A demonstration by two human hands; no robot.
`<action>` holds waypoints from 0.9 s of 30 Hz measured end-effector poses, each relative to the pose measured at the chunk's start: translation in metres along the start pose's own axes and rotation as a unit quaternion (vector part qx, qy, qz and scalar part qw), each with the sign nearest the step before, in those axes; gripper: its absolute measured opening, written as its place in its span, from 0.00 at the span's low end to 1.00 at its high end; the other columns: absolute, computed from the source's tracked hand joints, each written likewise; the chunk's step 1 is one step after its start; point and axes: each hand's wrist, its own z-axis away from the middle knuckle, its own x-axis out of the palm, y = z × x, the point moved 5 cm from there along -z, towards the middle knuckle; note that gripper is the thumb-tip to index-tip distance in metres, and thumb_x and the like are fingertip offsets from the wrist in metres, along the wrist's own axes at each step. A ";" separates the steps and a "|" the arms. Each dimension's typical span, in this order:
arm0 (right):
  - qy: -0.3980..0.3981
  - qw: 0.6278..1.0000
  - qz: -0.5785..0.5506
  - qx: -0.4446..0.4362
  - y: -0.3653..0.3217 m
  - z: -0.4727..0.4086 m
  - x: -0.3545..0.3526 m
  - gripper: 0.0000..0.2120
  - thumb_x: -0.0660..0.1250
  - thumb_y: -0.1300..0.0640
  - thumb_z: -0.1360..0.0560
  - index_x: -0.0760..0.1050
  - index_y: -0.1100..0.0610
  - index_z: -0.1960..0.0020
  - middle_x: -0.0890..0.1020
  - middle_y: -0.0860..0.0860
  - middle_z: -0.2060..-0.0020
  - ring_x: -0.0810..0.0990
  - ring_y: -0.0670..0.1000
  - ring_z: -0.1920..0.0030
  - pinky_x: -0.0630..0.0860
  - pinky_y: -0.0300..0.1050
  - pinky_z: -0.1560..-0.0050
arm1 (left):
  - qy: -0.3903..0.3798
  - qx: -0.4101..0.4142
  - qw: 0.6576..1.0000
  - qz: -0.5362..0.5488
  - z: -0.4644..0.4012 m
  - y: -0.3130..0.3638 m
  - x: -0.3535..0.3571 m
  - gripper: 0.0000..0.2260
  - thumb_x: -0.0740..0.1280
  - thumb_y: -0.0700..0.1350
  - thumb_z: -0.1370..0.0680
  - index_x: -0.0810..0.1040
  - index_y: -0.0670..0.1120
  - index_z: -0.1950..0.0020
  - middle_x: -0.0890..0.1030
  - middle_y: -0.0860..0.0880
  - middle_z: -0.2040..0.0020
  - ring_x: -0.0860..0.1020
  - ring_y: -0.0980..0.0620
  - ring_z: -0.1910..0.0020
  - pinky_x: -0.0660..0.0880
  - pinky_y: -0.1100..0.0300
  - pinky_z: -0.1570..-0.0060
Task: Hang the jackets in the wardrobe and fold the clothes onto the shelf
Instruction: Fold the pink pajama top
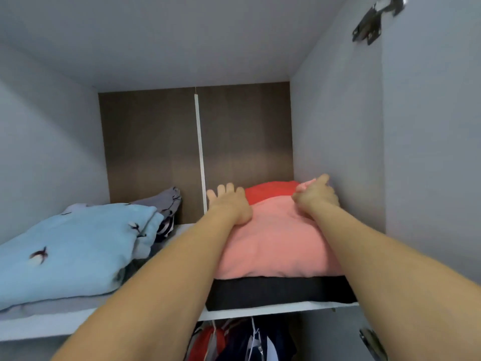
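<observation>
Both arms reached into the wardrobe's upper compartment, onto the white shelf (260, 312). A folded pink garment (276, 246) lay on the right part of that shelf, on top of a folded black garment (273, 291), with a red garment (270, 191) behind the pink one, toward the back of the shelf. The left hand (229, 204) lay flat on the pink garment's far left edge, fingers straight and spread, pressing down and gripping nothing. The right hand (316, 195) sat at the garment's far right corner, fingers curled, pinching a bit of pink fabric. At the left end of the shelf lay a folded light blue sweater (75, 246) with small bird motifs, and a grey garment (166, 200) behind it. Below the shelf hung clothes (234, 340) on hangers.
</observation>
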 end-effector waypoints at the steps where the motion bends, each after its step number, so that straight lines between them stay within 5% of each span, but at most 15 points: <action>1: -0.008 0.998 0.056 -0.025 0.006 -0.002 0.009 0.33 0.65 0.50 0.23 0.52 0.52 0.25 0.66 0.60 0.29 0.69 0.62 0.31 0.68 0.55 0.35 | 0.001 0.001 1.000 0.028 -0.002 0.002 0.010 0.23 0.57 0.46 0.23 0.64 0.46 0.27 0.63 0.43 0.28 0.59 0.41 0.29 0.55 0.40 0.30; 3: -0.032 0.988 0.132 -0.078 0.008 -0.008 0.020 0.40 0.68 0.50 0.24 0.46 0.49 0.22 0.60 0.58 0.26 0.64 0.62 0.28 0.64 0.57 0.32 | -0.001 0.018 0.995 0.102 -0.001 0.007 0.019 0.22 0.56 0.47 0.22 0.65 0.47 0.27 0.63 0.44 0.29 0.60 0.41 0.30 0.57 0.42 0.31; 7: -0.080 0.963 0.238 -0.101 0.018 -0.024 0.036 0.26 0.57 0.51 0.20 0.61 0.56 0.24 0.64 0.58 0.27 0.64 0.62 0.28 0.64 0.55 0.30 | -0.096 0.069 0.976 0.185 0.012 0.018 0.058 0.22 0.50 0.55 0.17 0.60 0.57 0.22 0.60 0.48 0.23 0.59 0.42 0.26 0.55 0.46 0.27; 11: -0.107 0.963 0.233 -0.079 0.034 -0.028 0.050 0.24 0.54 0.51 0.19 0.64 0.58 0.25 0.65 0.61 0.27 0.67 0.64 0.29 0.66 0.54 0.31 | -0.137 0.051 0.962 0.231 0.014 0.012 0.097 0.25 0.47 0.59 0.17 0.49 0.61 0.20 0.51 0.53 0.19 0.52 0.46 0.21 0.48 0.49 0.24; 27: -0.105 0.967 0.215 -0.084 0.023 -0.017 0.033 0.26 0.56 0.47 0.23 0.67 0.56 0.27 0.69 0.59 0.29 0.69 0.62 0.31 0.67 0.54 0.31 | -0.149 0.053 0.961 0.227 0.012 0.012 0.091 0.26 0.46 0.61 0.18 0.50 0.60 0.20 0.52 0.49 0.19 0.53 0.44 0.21 0.49 0.47 0.24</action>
